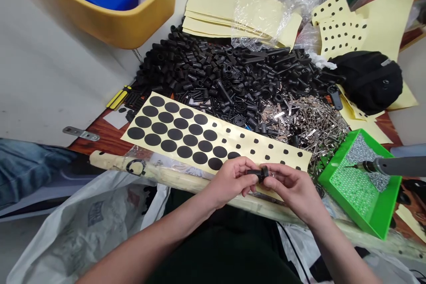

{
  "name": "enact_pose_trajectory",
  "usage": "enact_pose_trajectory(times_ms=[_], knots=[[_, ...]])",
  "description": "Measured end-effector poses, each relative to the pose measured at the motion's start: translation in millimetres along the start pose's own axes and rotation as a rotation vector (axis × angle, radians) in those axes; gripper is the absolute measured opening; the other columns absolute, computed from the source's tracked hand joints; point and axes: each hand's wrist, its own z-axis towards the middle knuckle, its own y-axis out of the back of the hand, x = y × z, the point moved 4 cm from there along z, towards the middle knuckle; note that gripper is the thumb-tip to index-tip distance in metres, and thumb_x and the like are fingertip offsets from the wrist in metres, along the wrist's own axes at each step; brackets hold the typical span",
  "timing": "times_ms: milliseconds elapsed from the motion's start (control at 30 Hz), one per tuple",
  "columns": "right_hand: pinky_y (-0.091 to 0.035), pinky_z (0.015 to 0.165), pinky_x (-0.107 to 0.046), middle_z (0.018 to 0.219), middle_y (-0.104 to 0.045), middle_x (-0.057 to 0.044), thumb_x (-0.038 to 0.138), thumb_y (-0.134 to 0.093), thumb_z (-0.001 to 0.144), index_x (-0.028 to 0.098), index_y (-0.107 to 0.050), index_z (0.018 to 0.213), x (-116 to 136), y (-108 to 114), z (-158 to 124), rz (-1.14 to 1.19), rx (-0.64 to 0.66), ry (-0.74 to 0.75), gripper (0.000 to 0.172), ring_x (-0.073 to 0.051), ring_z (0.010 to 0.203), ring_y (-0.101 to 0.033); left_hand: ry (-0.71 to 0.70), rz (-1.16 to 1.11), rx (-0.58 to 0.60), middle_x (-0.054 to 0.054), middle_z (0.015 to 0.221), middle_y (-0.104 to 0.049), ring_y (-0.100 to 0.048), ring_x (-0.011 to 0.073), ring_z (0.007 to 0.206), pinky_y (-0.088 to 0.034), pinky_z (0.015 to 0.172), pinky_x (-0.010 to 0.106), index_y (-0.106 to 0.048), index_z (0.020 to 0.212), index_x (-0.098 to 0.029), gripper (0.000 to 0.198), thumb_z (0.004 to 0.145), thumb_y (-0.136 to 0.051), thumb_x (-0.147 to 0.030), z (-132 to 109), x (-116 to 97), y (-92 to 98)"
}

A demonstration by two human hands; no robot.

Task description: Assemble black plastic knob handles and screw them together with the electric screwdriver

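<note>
My left hand and my right hand meet at the near edge of the table, both pinching one small black plastic part between their fingertips. Right behind the hands lies a yellow backing sheet covered with large and small black round stickers. Beyond that sheet spreads a big heap of black plastic parts, with a pile of small shiny metal pieces to its right.
A green tray of screws sits at the right, a grey electric screwdriver resting over it. A yellow tub stands far left, stacked yellow sheets behind the heap, a black bag far right, a white plastic bag near left.
</note>
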Motion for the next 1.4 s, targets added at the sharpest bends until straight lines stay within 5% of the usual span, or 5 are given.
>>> enact_pose_trajectory(times_ms=[200,433,900,1200,1400], knots=[[-0.061,0.067,-0.032,0.084,-0.075,-0.009,0.044,-0.077,0.068,0.015,-0.072,0.094,-3,-1,0,0.038,0.006,-0.045,0.04,-0.019,0.069,-0.071,-0.046,-0.019,-0.072,-0.002,0.063,-0.06,-0.049,0.0063,0.047,-0.038,0.047,0.02,-0.057,0.079,-0.014,0.015,0.065,-0.064,-0.014,-1,-4,-2.2],[-0.059,0.071,-0.033,0.089,-0.073,-0.007,0.028,-0.077,0.069,0.022,-0.074,0.096,5,1,-2,-0.246,-0.144,0.298,0.028,-0.019,0.073,-0.068,-0.048,0.018,-0.085,-0.004,0.061,-0.057,-0.048,0.0058,0.046,-0.039,0.046,0.021,-0.059,0.077,-0.013,0.013,0.064,-0.061,-0.01,0,-2,-1.8],[-0.06,0.067,-0.029,0.09,-0.072,-0.007,0.026,-0.073,0.074,0.021,-0.072,0.103,7,-4,-5,-0.254,-0.14,0.386,0.03,-0.016,0.069,-0.068,-0.048,-0.069,-0.066,0.001,0.074,-0.063,-0.056,0.0084,0.057,-0.047,0.054,0.022,-0.058,0.08,-0.012,0.022,0.063,-0.071,-0.018,-2,-7,-0.1],[-0.061,0.075,-0.033,0.097,-0.073,-0.01,0.04,-0.074,0.072,0.02,-0.075,0.097,12,3,-4,-0.103,-0.129,0.254,0.032,-0.021,0.08,-0.071,-0.081,-0.056,-0.097,0.002,0.076,-0.065,-0.057,0.0091,0.059,-0.047,0.056,0.022,-0.059,0.079,-0.012,0.023,0.061,-0.073,-0.016,0,-13,-4.7],[-0.059,0.063,-0.03,0.078,-0.074,-0.008,0.047,-0.077,0.067,0.015,-0.074,0.094,2,4,0,0.081,-0.066,0.042,0.042,-0.016,0.062,-0.067,-0.137,-0.007,-0.099,0.001,0.07,-0.064,-0.057,0.0089,0.061,-0.048,0.058,0.021,-0.06,0.075,-0.012,0.016,0.061,-0.068,-0.009,5,-14,-6.3]])
